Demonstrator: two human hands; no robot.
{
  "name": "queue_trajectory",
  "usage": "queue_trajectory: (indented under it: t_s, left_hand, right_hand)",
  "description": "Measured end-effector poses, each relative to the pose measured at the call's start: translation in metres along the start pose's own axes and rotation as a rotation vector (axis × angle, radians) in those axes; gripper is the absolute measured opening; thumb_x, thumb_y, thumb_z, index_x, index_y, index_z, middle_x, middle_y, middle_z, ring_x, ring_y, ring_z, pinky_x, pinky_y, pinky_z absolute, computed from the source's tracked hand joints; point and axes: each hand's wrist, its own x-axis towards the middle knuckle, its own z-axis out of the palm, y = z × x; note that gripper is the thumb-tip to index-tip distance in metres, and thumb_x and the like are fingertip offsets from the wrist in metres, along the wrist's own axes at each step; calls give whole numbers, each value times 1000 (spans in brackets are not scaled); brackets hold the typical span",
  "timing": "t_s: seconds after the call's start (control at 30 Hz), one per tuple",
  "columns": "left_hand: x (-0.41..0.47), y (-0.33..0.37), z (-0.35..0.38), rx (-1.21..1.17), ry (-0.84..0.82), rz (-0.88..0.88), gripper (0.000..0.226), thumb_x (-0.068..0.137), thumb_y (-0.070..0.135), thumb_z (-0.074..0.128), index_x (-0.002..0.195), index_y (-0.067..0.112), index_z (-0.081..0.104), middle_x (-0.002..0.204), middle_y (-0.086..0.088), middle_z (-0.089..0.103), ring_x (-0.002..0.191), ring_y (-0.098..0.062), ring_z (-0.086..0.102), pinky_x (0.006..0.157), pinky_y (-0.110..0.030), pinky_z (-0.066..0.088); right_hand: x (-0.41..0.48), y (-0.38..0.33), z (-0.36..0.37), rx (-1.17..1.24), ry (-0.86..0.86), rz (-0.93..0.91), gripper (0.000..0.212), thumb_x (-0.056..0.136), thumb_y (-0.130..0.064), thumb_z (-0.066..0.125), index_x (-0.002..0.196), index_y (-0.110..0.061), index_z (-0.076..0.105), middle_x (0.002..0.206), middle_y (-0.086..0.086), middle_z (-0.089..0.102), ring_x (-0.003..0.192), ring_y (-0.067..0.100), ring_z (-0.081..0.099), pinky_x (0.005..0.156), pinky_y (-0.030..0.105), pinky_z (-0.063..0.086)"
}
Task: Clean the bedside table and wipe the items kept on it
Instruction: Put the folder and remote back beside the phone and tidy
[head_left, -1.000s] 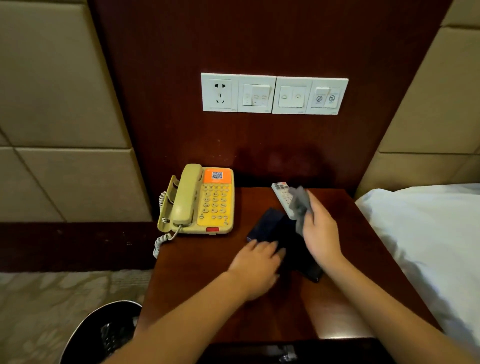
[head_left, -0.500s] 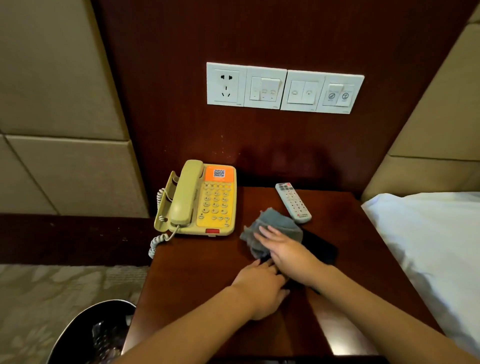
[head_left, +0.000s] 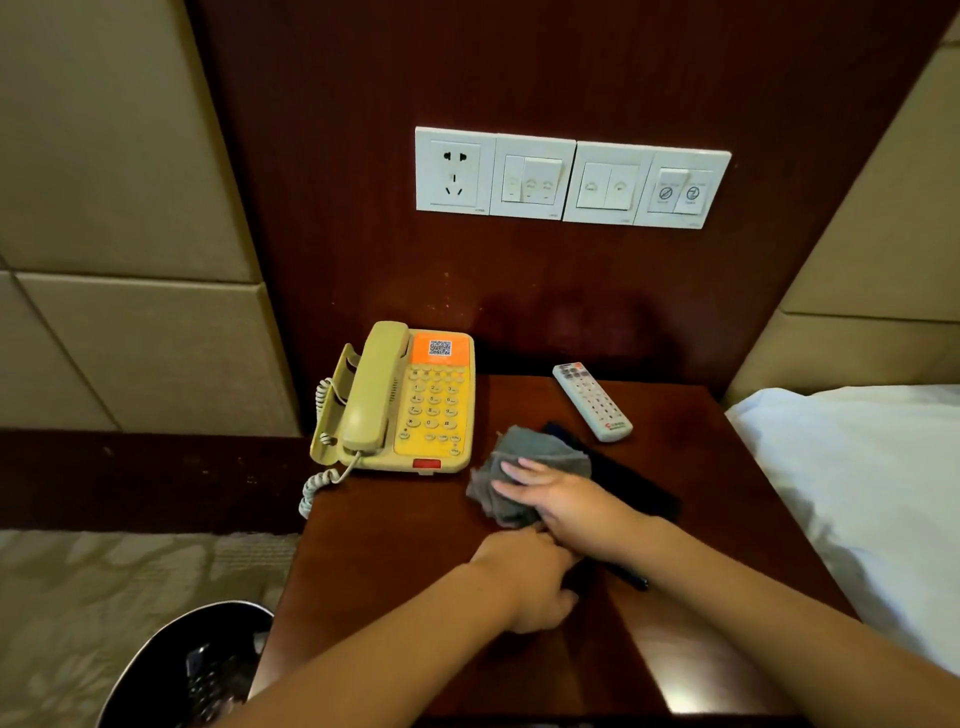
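A grey cloth (head_left: 537, 451) lies bunched on a flat black item (head_left: 636, 486) in the middle of the dark wooden bedside table (head_left: 395, 551). My right hand (head_left: 563, 501) presses the cloth down with straight fingers. Just in front of it, my left hand (head_left: 524, 584) rests on the near end of the black item, its fingertips hidden under my right wrist. A beige and orange telephone (head_left: 415, 400) stands at the table's back left. A white remote (head_left: 592, 402) lies at the back, to the right of the cloth.
A white bed (head_left: 862, 499) borders the table on the right. A dark bin (head_left: 192, 670) with rubbish stands on the carpet at the front left. A white socket and switch panel (head_left: 571, 179) sits on the wooden wall behind the table.
My right hand set the remote down at the back of the table and brought the cloth onto the black item. My left hand slid toward the item's near end.
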Motion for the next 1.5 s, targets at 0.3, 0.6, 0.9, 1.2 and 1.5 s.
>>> queue_trajectory:
  t_s: [0.3, 0.6, 0.9, 1.2, 1.5]
  left_hand:
    - [4, 1, 5, 44, -15, 42, 69, 96, 44, 39, 153, 20, 7, 160, -4, -3, 147, -22, 1, 118, -39, 13]
    - [1, 2, 4, 55, -18, 32, 71, 96, 45, 40, 153, 21, 6, 160, -4, -5, 147, -22, -1, 118, -39, 6]
    - [-2, 5, -1, 36, -33, 16, 66, 95, 44, 42, 151, 16, 20, 159, -9, 11, 146, -26, 10, 118, -39, 8]
    - [2, 5, 2, 51, -52, 5, 72, 96, 44, 41, 153, 20, 5, 160, -5, -6, 147, -23, -1, 118, -40, 6]
    - [-6, 7, -5, 49, -26, -19, 58, 94, 44, 45, 140, 9, 41, 149, -16, 32, 137, -30, 29, 112, -42, 24]
  right_hand:
    - [15, 25, -12, 46, 143, 236, 64, 96, 6, 34, 152, -22, 21, 161, -1, 8, 148, 14, 3, 117, 27, 13]
    - [-4, 28, -7, 47, 99, 189, 63, 98, 1, 31, 152, -28, 15, 161, -6, 4, 148, 10, -1, 117, 27, 8]
    - [-19, 2, -1, 153, 154, 198, 57, 96, 1, 32, 149, -20, 30, 159, -5, 17, 147, 8, 7, 115, 20, 6]
    - [11, 17, -18, 133, 173, 360, 57, 98, -4, 35, 152, -18, 22, 160, -1, 11, 147, 14, 9, 116, 27, 15]
    - [-19, -11, 4, 226, 100, 134, 63, 90, 9, 35, 146, -19, 36, 157, -4, 23, 147, 9, 10, 118, 27, 1]
